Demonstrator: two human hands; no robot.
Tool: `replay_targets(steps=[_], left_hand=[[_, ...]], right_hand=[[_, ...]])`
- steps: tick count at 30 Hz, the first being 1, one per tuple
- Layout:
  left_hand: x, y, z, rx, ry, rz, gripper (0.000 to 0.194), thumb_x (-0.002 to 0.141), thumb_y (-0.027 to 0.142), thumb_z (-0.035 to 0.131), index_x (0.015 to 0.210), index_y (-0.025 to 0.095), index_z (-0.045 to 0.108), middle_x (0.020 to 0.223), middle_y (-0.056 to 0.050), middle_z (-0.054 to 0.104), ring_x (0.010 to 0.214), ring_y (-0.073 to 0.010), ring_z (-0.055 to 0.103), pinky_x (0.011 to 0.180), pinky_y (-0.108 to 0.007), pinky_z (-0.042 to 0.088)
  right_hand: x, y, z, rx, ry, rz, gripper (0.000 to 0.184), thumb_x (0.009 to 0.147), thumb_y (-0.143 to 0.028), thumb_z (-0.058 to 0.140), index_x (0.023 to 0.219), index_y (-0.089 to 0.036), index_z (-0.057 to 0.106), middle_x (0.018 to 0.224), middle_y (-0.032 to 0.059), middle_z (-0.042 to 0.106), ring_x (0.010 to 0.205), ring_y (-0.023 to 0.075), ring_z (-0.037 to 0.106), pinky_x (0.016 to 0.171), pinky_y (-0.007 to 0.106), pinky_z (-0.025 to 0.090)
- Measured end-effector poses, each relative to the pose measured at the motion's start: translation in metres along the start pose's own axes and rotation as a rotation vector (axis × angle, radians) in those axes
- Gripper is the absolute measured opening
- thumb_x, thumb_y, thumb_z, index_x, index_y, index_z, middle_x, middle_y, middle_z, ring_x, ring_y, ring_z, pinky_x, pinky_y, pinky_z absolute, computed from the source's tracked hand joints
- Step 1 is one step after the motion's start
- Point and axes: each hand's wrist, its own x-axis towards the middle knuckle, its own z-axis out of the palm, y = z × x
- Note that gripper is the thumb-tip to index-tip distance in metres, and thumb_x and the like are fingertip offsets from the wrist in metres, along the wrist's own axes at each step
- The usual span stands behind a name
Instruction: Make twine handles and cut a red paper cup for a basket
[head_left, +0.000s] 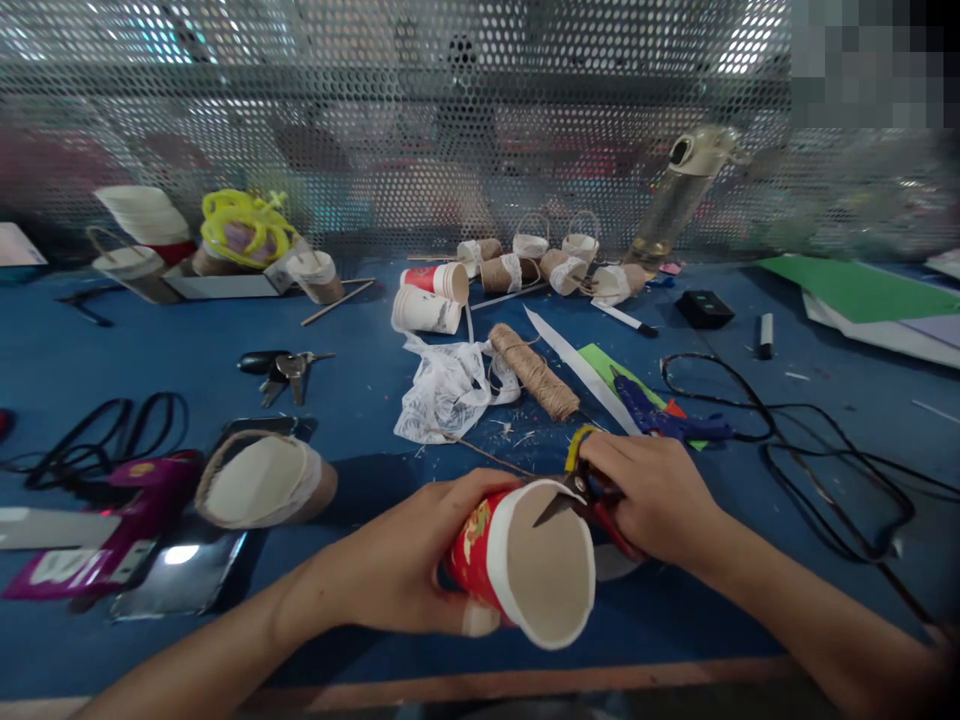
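Observation:
Near the front edge of the table, my left hand (405, 560) is wrapped round a red paper cup (471, 555). The cup is tilted so its white rim and pale inside face me. My right hand (649, 490) grips a pair of scissors (577, 483) with yellow and red on the handles. The scissor blades are apart, and one reaches over the rim into the cup's mouth. Just beyond the cup lie a roll of twine (532, 370) and a bunched strip of white lace (446, 385). A loose strand of twine runs toward the scissors.
A blue glue gun (660, 410) with a looping black cord lies to the right. On the left are a purple glue gun (142, 510), a phone (180, 575), a twine-trimmed cup (315, 485) and keys (292, 370). Several small cups and a bottle (671, 205) stand along the mesh panel.

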Motion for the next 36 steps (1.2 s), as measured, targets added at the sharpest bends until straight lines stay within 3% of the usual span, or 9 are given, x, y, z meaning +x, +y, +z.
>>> replay_targets(steps=[8,15,22,27,31,36], left_hand=[[0.0010,-0.0018,0.0000,-0.140,-0.042,-0.045,0.080,0.082,0.049,0.081,0.147,0.026,0.040,0.134,-0.012,0.068,0.114,-0.0321,0.070,0.092,-0.038,0.057],[0.0033,0.0055,-0.0017,-0.230,-0.049,-0.013,0.072,0.082,0.044,0.081,0.142,0.026,0.045,0.122,-0.007,0.072,0.101,-0.0255,0.073,0.086,-0.031,0.057],[0.0044,0.0047,-0.0037,-0.235,-0.057,-0.022,0.074,0.082,0.043,0.081,0.143,0.024,0.044,0.123,-0.008,0.072,0.102,-0.0266,0.073,0.086,-0.032,0.057],[0.0042,0.0028,-0.0019,-0.209,-0.109,-0.053,0.076,0.078,0.056,0.083,0.138,0.023,0.050,0.121,-0.009,0.073,0.099,-0.0284,0.073,0.082,-0.033,0.056],[0.0031,0.0040,-0.0024,-0.213,-0.111,-0.096,0.084,0.074,0.065,0.083,0.139,0.024,0.051,0.122,-0.009,0.071,0.102,-0.0298,0.071,0.088,-0.036,0.057],[0.0058,0.0042,-0.0043,-0.277,-0.181,-0.135,0.088,0.069,0.072,0.082,0.137,0.022,0.056,0.125,-0.011,0.070,0.108,-0.0333,0.068,0.096,-0.043,0.056]], right_hand=[[-0.0041,-0.0019,0.0021,0.021,-0.026,0.009,0.019,0.080,-0.005,0.049,0.078,-0.018,0.063,0.066,0.0016,0.068,0.057,0.0145,0.059,0.055,0.029,0.030],[-0.0055,-0.0024,0.0005,0.001,-0.059,0.032,0.028,0.071,-0.002,0.048,0.087,-0.015,0.067,0.080,0.0055,0.073,0.067,0.0163,0.064,0.058,0.029,0.031],[-0.0064,-0.0057,-0.0011,-0.012,-0.102,0.061,0.021,0.076,-0.003,0.048,0.074,-0.018,0.063,0.067,0.0013,0.065,0.056,0.0141,0.055,0.054,0.030,0.025],[-0.0046,-0.0085,-0.0026,-0.012,-0.119,0.052,0.025,0.071,-0.002,0.049,0.081,-0.016,0.066,0.076,0.0044,0.070,0.065,0.0160,0.059,0.058,0.029,0.028],[-0.0050,-0.0077,-0.0034,-0.010,-0.130,0.046,0.024,0.072,0.000,0.048,0.075,-0.017,0.064,0.068,0.0027,0.066,0.059,0.0152,0.055,0.056,0.031,0.025],[-0.0045,-0.0077,-0.0032,0.011,-0.149,0.032,0.024,0.070,-0.002,0.050,0.081,-0.016,0.066,0.075,0.0043,0.070,0.065,0.0160,0.060,0.058,0.030,0.028]])
